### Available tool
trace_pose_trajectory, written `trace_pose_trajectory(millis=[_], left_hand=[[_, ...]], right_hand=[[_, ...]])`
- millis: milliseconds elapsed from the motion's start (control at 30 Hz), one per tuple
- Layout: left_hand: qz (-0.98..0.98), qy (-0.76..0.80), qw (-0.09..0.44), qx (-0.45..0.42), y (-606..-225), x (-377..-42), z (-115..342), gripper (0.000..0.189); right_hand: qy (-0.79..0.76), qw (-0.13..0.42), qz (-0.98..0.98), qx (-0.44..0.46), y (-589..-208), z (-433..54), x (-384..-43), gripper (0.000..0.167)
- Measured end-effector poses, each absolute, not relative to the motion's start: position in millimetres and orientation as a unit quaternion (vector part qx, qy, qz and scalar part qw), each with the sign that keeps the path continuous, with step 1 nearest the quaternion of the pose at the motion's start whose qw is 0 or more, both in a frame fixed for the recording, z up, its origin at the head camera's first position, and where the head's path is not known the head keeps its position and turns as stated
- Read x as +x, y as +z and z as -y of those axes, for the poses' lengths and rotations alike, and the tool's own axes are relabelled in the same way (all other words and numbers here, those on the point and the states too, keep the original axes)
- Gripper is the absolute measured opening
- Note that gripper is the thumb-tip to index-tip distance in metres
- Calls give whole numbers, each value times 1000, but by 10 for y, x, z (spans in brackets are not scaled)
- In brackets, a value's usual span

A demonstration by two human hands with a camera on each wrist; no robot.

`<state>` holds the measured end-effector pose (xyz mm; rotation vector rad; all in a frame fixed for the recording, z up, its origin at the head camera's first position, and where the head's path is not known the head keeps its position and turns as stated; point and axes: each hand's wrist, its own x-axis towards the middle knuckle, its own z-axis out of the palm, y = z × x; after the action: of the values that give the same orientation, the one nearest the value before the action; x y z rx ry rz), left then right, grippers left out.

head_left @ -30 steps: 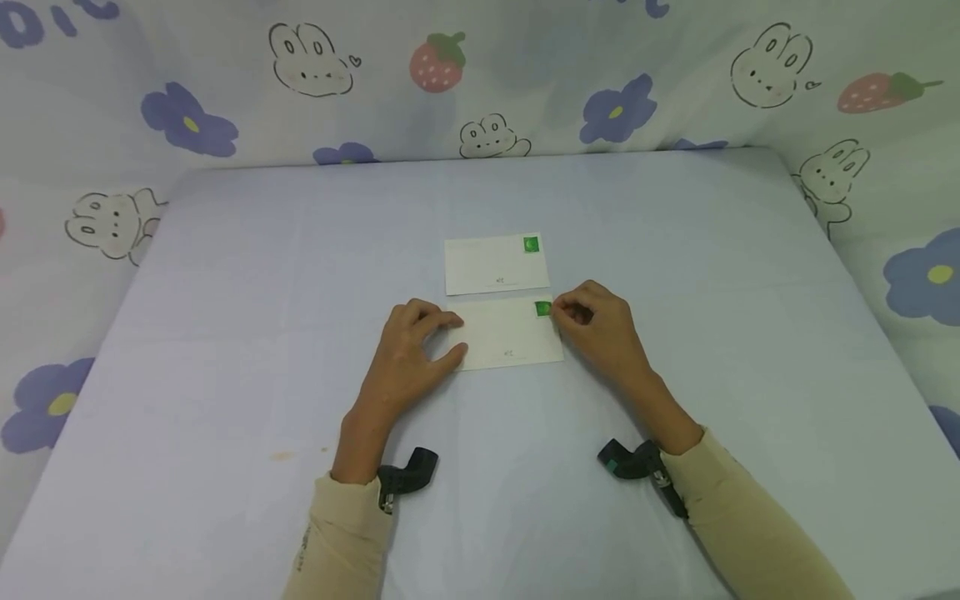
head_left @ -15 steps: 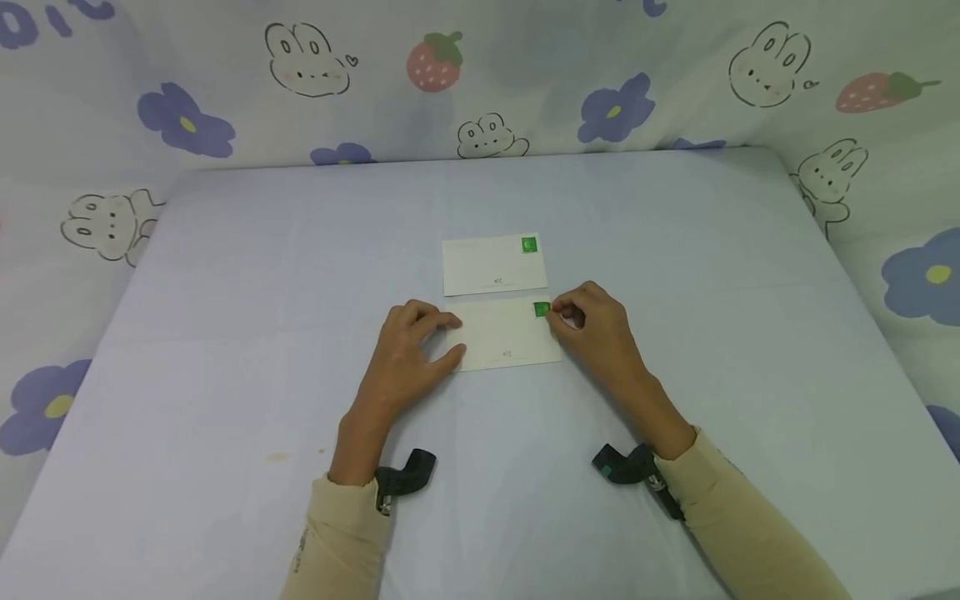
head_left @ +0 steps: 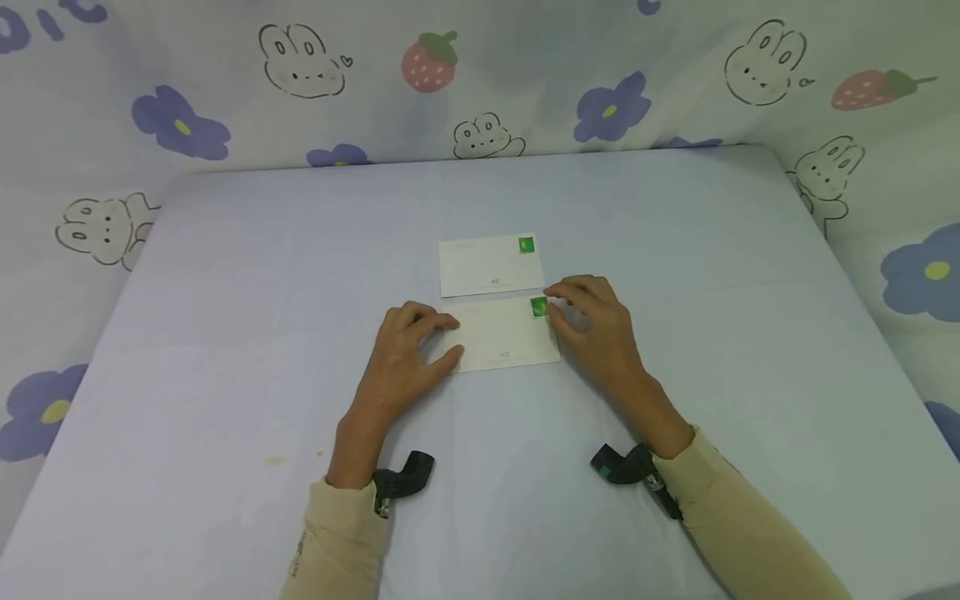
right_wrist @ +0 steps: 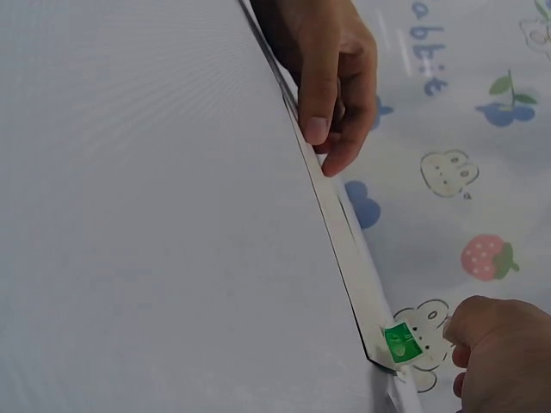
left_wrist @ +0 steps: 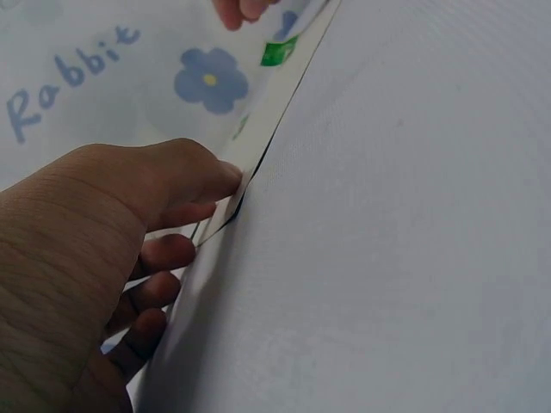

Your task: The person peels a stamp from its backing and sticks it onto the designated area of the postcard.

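Observation:
A white envelope point(head_left: 498, 340) lies flat on the table, a green stamp point(head_left: 539, 307) at its upper right corner. My left hand point(head_left: 405, 350) rests on the envelope's left end; thumb and forefinger stand apart on its surface, also visible in the left wrist view. At the stamp's right side is my right hand point(head_left: 596, 329), thumb and forefinger parted with nothing between them. In the right wrist view the stamp point(right_wrist: 403, 344) lies against the paper beside that hand point(right_wrist: 508, 353). Just behind lies a second white envelope point(head_left: 487, 268) with its own green stamp point(head_left: 527, 245).
A white cloth covers the table point(head_left: 262, 333). Behind and beside it hangs a curtain point(head_left: 517, 67) printed with rabbits, flowers and strawberries. Black wrist cameras sit at the left cuff point(head_left: 405, 477) and the right cuff point(head_left: 626, 465).
My right thumb and forefinger have parted from their pinch at the stamp's edge, the forefinger moving up. The stamp now lies flatter and squarer. My left hand has stayed in place.

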<state>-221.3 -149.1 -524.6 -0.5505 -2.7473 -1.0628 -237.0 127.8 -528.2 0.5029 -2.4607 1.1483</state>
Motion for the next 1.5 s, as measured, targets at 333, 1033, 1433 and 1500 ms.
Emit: trace_pose_trajectory(millis=[333,1033,1433,1500], left_hand=[[912,-357,79,-184,-5253,-2209,1491,26],[918,-345,72,-182,-5247,-2218,1485,26],[914,-353,74,-184,-5257,-2221,1487,26],[914,-353,73,-183,-5257,-2223,1486,26]], right_hand=[[400,177,871,223,-5303,-1277,-2376,20],[342,150,892,254,-5382,-1303,-2416,19],[393,210,866,228,-5318,-1290,-2396,20],[394,201,867,229,-5319,-1291,-2393,20]])
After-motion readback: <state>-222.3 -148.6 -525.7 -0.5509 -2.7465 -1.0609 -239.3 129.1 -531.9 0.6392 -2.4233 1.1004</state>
